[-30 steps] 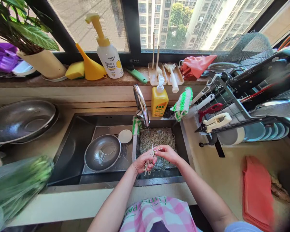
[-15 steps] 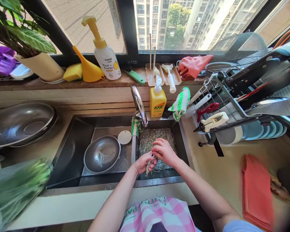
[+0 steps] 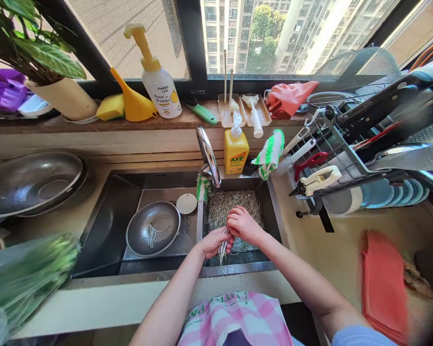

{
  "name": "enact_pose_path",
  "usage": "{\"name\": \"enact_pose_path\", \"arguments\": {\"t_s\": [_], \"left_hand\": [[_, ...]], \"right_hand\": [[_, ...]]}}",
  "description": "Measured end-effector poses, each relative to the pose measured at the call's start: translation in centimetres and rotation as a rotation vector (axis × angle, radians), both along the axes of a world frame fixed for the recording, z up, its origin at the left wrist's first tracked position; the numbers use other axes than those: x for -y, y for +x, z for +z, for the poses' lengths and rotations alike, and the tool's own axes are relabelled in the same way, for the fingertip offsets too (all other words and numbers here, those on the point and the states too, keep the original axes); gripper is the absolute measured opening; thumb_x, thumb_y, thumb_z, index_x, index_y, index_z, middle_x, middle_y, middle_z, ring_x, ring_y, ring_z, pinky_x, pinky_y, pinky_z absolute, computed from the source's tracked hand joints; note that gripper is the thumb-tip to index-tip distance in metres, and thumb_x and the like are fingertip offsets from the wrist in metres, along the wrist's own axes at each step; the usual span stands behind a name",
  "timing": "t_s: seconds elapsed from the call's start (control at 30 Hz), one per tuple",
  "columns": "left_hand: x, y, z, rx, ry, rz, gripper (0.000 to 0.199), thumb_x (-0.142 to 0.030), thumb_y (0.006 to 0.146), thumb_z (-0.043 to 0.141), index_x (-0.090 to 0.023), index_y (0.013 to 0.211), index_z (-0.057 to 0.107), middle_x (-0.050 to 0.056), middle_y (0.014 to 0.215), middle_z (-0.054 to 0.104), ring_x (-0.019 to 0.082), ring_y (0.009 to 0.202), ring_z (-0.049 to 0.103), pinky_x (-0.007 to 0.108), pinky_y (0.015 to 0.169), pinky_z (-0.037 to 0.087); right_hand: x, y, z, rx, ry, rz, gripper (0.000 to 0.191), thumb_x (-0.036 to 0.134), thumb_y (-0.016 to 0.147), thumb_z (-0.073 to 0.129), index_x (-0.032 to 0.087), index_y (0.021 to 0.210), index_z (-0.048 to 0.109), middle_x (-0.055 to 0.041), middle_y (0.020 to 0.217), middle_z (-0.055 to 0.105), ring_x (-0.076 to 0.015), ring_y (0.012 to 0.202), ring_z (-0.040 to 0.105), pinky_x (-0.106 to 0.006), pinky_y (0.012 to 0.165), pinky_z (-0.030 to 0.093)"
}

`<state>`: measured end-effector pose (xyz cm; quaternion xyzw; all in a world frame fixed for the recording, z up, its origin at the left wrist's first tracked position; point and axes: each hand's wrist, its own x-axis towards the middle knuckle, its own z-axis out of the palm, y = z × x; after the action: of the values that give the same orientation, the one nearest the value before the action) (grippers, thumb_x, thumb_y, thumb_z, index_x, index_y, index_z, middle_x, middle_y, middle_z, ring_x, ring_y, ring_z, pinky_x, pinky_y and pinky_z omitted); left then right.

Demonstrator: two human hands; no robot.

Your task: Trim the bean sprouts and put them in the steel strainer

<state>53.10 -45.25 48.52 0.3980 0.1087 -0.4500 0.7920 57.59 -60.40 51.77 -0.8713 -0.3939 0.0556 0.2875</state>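
Observation:
Over the right sink basin, my left hand (image 3: 215, 243) is closed around a small bunch of bean sprouts (image 3: 222, 252), whose pale stems hang below the fingers. My right hand (image 3: 244, 225) meets it from the right, fingers bent and pinched together at the top of that bunch; its fingertips are partly hidden. Beneath both hands, a thick tangle of bean sprouts (image 3: 238, 199) fills the basin. In the left basin sits a dark round pan (image 3: 137, 235) with a few sprouts (image 3: 152, 234) in it.
A curved faucet (image 3: 209, 156) rises behind the divider, where a green-and-white cloth (image 3: 202, 188) hangs. Beside the pan lies a small white disc (image 3: 186, 203). A yellow soap bottle (image 3: 236, 153) stands behind the basin, a dish rack (image 3: 346, 144) at right, bagged greens (image 3: 36, 274) at left.
My right hand's fingers have drawn in and closed at the bunch, where before they were more spread. The stems now hang a little lower and straighter from my left hand.

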Motion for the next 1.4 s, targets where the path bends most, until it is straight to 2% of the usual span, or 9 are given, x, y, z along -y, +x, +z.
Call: {"name": "enact_pose_path", "arguments": {"t_s": [0.07, 0.23, 0.33, 0.5, 0.73, 0.83, 0.97, 1.2, 1.4], "left_hand": [[0.1, -0.1, 0.2, 0.005, 0.009, 0.001, 0.019, -0.024, 0.068, 0.062, -0.013, 0.078, 0.050, 0.000, 0.066, 0.052, 0.007, 0.053, 0.049, 0.021, 0.050, 0.039], [-0.1, -0.5, 0.7, -0.018, -0.125, 0.156, 0.034, -0.020, 0.072, 0.058, -0.017, 0.105, 0.049, 0.002, 0.075, 0.056, 0.009, 0.061, 0.055, 0.028, 0.063, 0.046], [-0.5, -0.7, 0.8, -0.047, -0.211, 0.341, 0.044, -0.014, 0.075, 0.055, -0.022, 0.116, 0.042, 0.002, 0.083, 0.058, 0.010, 0.069, 0.057, 0.036, 0.077, 0.046], [-1.3, -1.0, 0.7, -0.090, -0.272, 0.469, 0.041, -0.010, 0.076, 0.052, -0.021, 0.114, 0.043, 0.002, 0.090, 0.059, 0.010, 0.075, 0.059, 0.037, 0.080, 0.046], [-1.2, -1.3, 1.2, -0.015, -0.219, 0.288, 0.050, -0.016, 0.076, 0.053, -0.020, 0.123, 0.035, 0.007, 0.090, 0.059, 0.012, 0.071, 0.060, 0.024, 0.060, 0.049], [-0.9, -1.3, 1.3, -0.007, -0.253, 0.236, 0.050, -0.019, 0.078, 0.051, -0.020, 0.125, 0.033, 0.005, 0.079, 0.058, 0.007, 0.055, 0.054, 0.014, 0.044, 0.039], [-0.7, -1.2, 1.1, -0.019, -0.277, 0.199, 0.046, -0.024, 0.080, 0.048, -0.020, 0.123, 0.034, 0.002, 0.069, 0.056, 0.004, 0.043, 0.046, 0.012, 0.036, 0.029], [-0.9, -1.1, 0.6, -0.018, -0.298, 0.146, 0.039, -0.027, 0.081, 0.044, -0.019, 0.119, 0.038, 0.002, 0.067, 0.054, 0.005, 0.043, 0.046, 0.012, 0.034, 0.025], [-0.6, -1.1, 0.9, -0.017, -0.275, 0.124, 0.039, -0.028, 0.081, 0.044, -0.020, 0.118, 0.038, 0.001, 0.066, 0.051, 0.007, 0.046, 0.048, 0.016, 0.040, 0.034]], "right_hand": [[-0.3, -0.1, -0.4, -0.076, 0.118, -0.113, 0.007, 0.014, 0.072, 0.053, 0.019, 0.069, 0.057, -0.0035, 0.079, 0.061, -0.0186, 0.090, 0.048, -0.039, 0.092, 0.029], [-0.3, -0.6, -1.1, -0.464, 0.681, -0.695, 0.013, 0.028, 0.078, 0.046, 0.018, 0.077, 0.054, -0.0042, 0.079, 0.058, -0.0162, 0.076, 0.054, -0.031, 0.071, 0.043], [0.6, -1.7, -1.7, -0.761, 0.892, -0.802, 0.021, 0.039, 0.074, 0.052, 0.019, 0.083, 0.051, -0.0020, 0.072, 0.057, -0.0146, 0.064, 0.055, -0.028, 0.061, 0.046], [1.8, -4.3, -2.6, -0.930, 0.856, -0.723, 0.023, 0.039, 0.069, 0.059, 0.020, 0.082, 0.055, -0.0010, 0.070, 0.057, -0.0132, 0.062, 0.053, -0.027, 0.059, 0.047], [1.3, -3.6, -1.6, -0.630, 0.580, -0.553, 0.017, 0.031, 0.074, 0.055, 0.020, 0.082, 0.064, -0.0040, 0.080, 0.062, -0.0157, 0.073, 0.055, -0.030, 0.069, 0.044], [1.0, -2.9, -1.0, -0.514, 0.476, -0.403, 0.016, 0.025, 0.076, 0.053, 0.022, 0.087, 0.064, -0.0031, 0.082, 0.061, -0.0152, 0.077, 0.054, -0.029, 0.071, 0.043], [0.8, -2.6, -0.4, -0.480, 0.415, -0.260, 0.019, 0.020, 0.077, 0.052, 0.023, 0.092, 0.063, -0.0034, 0.086, 0.060, -0.0147, 0.080, 0.054, -0.028, 0.073, 0.042], [0.9, -2.4, 0.1, -0.422, 0.360, -0.186, 0.012, 0.020, 0.078, 0.051, 0.020, 0.076, 0.062, -0.0021, 0.074, 0.057, -0.0136, 0.072, 0.052, -0.026, 0.067, 0.040], [0.6, -2.7, -0.2, -0.408, 0.304, -0.257, 0.010, 0.017, 0.074, 0.049, 0.019, 0.067, 0.057, 0.0000, 0.066, 0.052, -0.0117, 0.063, 0.046, -0.023, 0.059, 0.036]]}}
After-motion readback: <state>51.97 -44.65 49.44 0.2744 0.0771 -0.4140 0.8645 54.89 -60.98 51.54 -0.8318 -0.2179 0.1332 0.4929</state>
